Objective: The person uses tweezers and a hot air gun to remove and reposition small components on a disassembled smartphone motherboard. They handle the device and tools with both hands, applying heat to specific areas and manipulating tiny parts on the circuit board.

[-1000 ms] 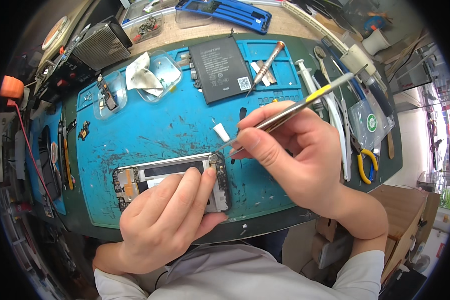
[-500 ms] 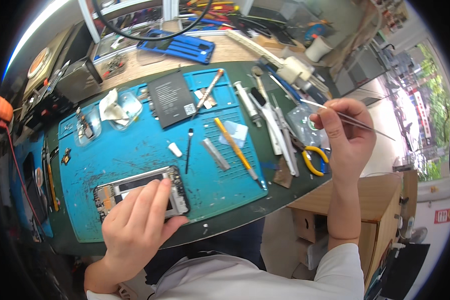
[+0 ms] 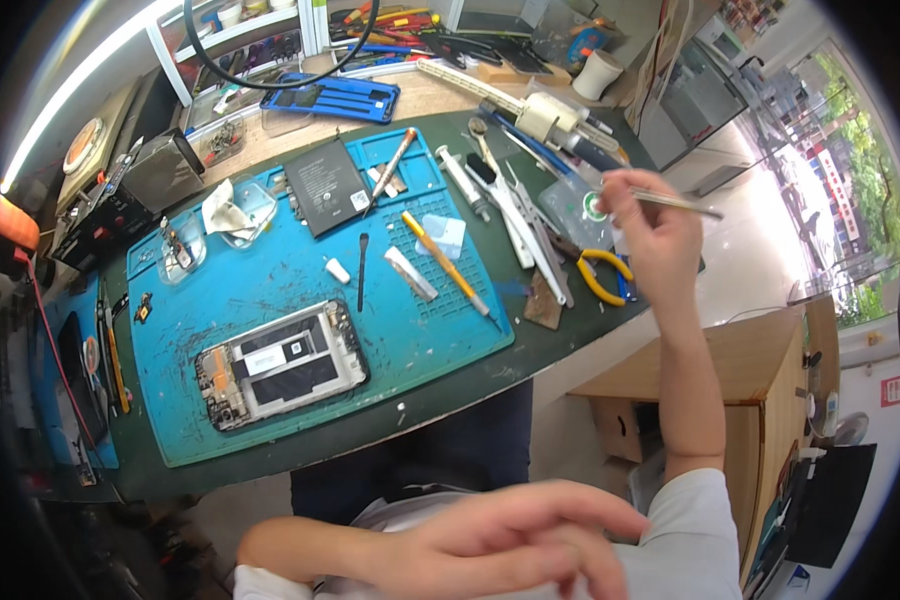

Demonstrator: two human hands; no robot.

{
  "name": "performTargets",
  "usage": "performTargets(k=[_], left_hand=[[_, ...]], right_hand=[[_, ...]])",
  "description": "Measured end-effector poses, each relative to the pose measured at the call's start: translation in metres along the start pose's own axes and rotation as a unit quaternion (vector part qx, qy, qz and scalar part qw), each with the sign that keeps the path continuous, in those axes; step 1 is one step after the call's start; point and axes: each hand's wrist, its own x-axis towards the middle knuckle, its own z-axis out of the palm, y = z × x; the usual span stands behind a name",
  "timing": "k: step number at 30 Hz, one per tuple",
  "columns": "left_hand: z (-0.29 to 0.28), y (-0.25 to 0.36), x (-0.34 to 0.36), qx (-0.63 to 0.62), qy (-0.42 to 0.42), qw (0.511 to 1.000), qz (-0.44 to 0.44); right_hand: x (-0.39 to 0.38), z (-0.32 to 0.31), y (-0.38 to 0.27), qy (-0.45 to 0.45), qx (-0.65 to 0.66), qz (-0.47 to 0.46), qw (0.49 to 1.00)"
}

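Observation:
An opened phone (image 3: 345, 320) lies on the blue work mat (image 3: 270, 270), its battery bay and circuit parts showing. My left hand (image 3: 515, 540) hangs over my lap at the lower edge, slightly blurred, its fingers stretched out with nothing in them. My right hand (image 3: 655, 230) is raised beyond the mat's right side, fingers pinched around metal tweezers (image 3: 692, 206). Beneath and left of it are a clear plastic bag (image 3: 567, 205) and yellow-handled pliers (image 3: 607, 277). A black phone battery (image 3: 325, 187) rests toward the back of the mat.
A yellow-handled screwdriver (image 3: 450, 265), a black spudger (image 3: 361, 270) and a small white tube (image 3: 337, 270) lie on the mat. Clear trays (image 3: 245, 212) hold small parts. Right of the mat are a syringe (image 3: 463, 183) and brushes. A blue phone case (image 3: 332, 98) sits behind.
My left hand has come off the phone and swung down right, over my lap. The right hand has moved slightly left and turned with the tweezers. The whole view has shifted a little.

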Motion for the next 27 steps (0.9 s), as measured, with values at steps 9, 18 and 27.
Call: performTargets(k=[9, 18, 27], left_hand=[[0.014, -0.049, 0.016, -0.254, -0.232, 0.938, 0.027], [0.017, -0.044, 0.021, -0.197, -0.254, 0.943, 0.091], [0.005, -0.031, 0.022, -0.058, -0.146, 0.964, 0.213]], right_hand=[[-0.013, -0.04, 0.04, 0.078, -0.006, 0.081, 0.994], [-0.009, -0.038, 0.045, 0.07, 0.036, 0.058, 0.995], [-0.005, 0.032, -0.018, -0.076, 0.143, 0.023, 0.987]])
